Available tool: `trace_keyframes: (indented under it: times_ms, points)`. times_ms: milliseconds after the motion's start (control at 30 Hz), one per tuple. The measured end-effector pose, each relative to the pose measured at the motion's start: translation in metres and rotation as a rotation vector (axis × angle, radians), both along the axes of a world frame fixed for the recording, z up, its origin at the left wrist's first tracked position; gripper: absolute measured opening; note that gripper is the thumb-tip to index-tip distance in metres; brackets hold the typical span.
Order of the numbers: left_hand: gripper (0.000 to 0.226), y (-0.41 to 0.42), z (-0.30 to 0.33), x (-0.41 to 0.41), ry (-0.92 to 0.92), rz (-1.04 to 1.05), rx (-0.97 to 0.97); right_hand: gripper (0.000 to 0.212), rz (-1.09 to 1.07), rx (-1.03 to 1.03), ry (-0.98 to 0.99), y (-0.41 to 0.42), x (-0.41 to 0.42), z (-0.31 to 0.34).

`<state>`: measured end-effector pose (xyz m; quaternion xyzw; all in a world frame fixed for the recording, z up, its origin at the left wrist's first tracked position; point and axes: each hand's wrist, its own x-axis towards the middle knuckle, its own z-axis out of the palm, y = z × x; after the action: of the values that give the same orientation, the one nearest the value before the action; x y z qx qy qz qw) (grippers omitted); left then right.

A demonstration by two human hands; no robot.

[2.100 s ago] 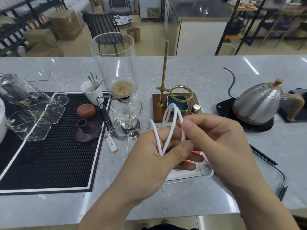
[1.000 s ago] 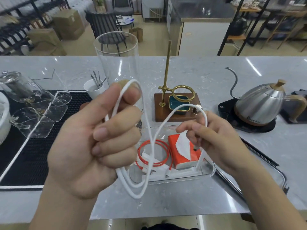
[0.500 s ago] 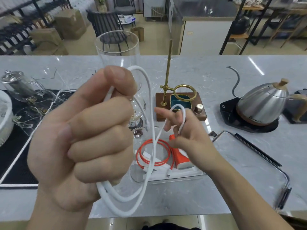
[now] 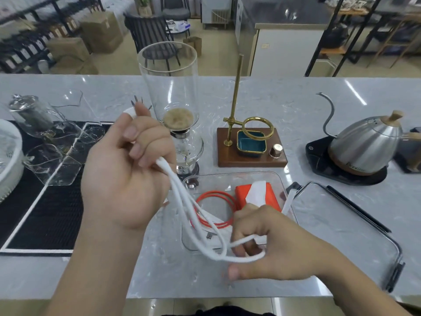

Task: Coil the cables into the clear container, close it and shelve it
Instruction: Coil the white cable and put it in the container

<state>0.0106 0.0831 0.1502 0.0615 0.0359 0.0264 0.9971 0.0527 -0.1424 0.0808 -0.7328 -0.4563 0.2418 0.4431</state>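
Note:
A white cable (image 4: pixel 182 199) hangs in several loops between my hands, above the counter. My left hand (image 4: pixel 127 176) is raised and closed around the upper end of the loops. My right hand (image 4: pixel 271 245) is lower, in front of the clear container (image 4: pixel 230 176), with its fingers hooked through the bottom of the loops. Inside the container lie a coiled orange cable (image 4: pixel 214 197) and an orange-and-white box (image 4: pixel 257 192). The container's clear lid (image 4: pixel 341 226) lies flat on the counter to the right, black clips on its edges.
A tall glass siphon brewer (image 4: pixel 175 124) stands just behind my left hand. A brass ring stand on a wooden base (image 4: pixel 250 147) sits behind the container. A steel kettle (image 4: pixel 364 147) is at the right, glassware (image 4: pixel 50 142) on a black mat at the left.
My left hand has drawn back and lowered a little. My right hand has dropped from above the container to its near side, pulling the white loops down and taut between both hands.

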Motion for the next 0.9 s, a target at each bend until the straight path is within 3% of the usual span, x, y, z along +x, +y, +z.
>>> trace_keyframes:
  times_ms: [67, 167, 233, 300, 467, 733, 900]
  points:
    - [0.023, 0.003, -0.005, 0.0, 0.023, 0.101, 0.009, 0.032, 0.027, 0.162, 0.262, -0.008, 0.002, 0.0]
    - [0.022, 0.006, -0.01, -0.005, 0.078, 0.273, 0.181, 0.037, 0.167, 0.535, 0.759, -0.015, 0.002, -0.003]
    - [0.023, 0.004, -0.012, -0.011, 0.125, 0.34, 0.281, 0.03, 0.274, 0.77, 1.145, -0.013, 0.0, -0.003]
    - [0.019, -0.001, -0.015, -0.018, 0.176, 0.391, 0.331, 0.022, 0.262, 0.917, 1.346, -0.011, -0.001, -0.002]
    - [0.016, 0.003, -0.031, -0.038, 0.296, 0.474, 0.359, 0.03, 0.037, 1.059, 1.485, -0.007, 0.008, -0.01]
    - [0.014, 0.015, -0.059, -0.05, 0.456, 0.583, 0.338, 0.033, -0.174, 1.125, 1.379, -0.021, 0.017, 0.006]
    - [0.021, 0.016, -0.074, -0.043, 0.563, 0.531, 0.589, 0.044, -0.1, 1.189, 1.347, -0.027, 0.02, 0.019]
